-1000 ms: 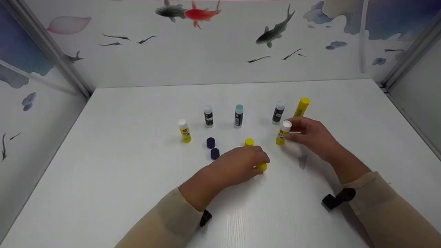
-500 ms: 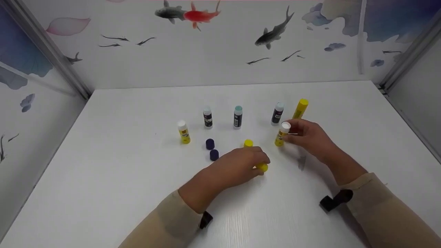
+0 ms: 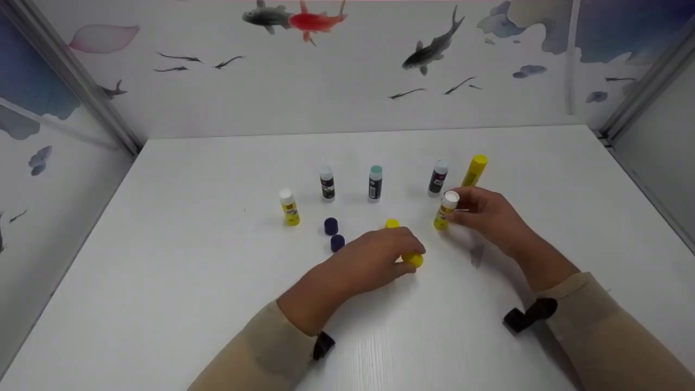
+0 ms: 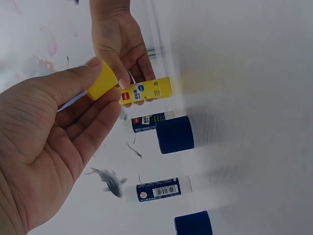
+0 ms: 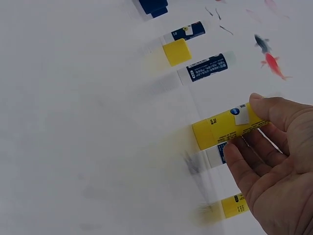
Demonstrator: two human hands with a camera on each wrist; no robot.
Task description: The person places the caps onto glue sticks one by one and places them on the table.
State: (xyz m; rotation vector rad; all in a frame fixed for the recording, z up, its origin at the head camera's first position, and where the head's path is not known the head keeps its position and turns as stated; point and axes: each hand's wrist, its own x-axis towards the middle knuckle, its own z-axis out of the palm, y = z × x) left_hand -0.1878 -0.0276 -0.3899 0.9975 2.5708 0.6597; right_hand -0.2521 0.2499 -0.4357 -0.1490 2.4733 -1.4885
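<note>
In the head view my left hand [image 3: 374,260] pinches a yellow cap [image 3: 414,259] between thumb and fingers, near the table's middle. My right hand [image 3: 491,217] grips an upright yellow glue stick [image 3: 445,210] with a white top. The left wrist view shows the pinched cap [image 4: 101,84] tilted, with the yellow glue stick [image 4: 156,89] beyond it. In the right wrist view, thumb and fingers hold that glue stick [image 5: 210,131] by its upper part; its lower end is near or on the table. Another yellow cap [image 3: 392,223] stands partly behind my left hand.
Dark-labelled glue sticks [image 3: 375,184] stand in a row at the back. A capped yellow glue stick [image 3: 476,169] stands behind my right hand, and a white-topped yellow one [image 3: 290,207] at the left. Two dark blue caps [image 3: 331,226] sit left of my left hand.
The yellow cap in my left hand has risen very slightly in the head view. My right hand and its glue stick have hardly moved.
</note>
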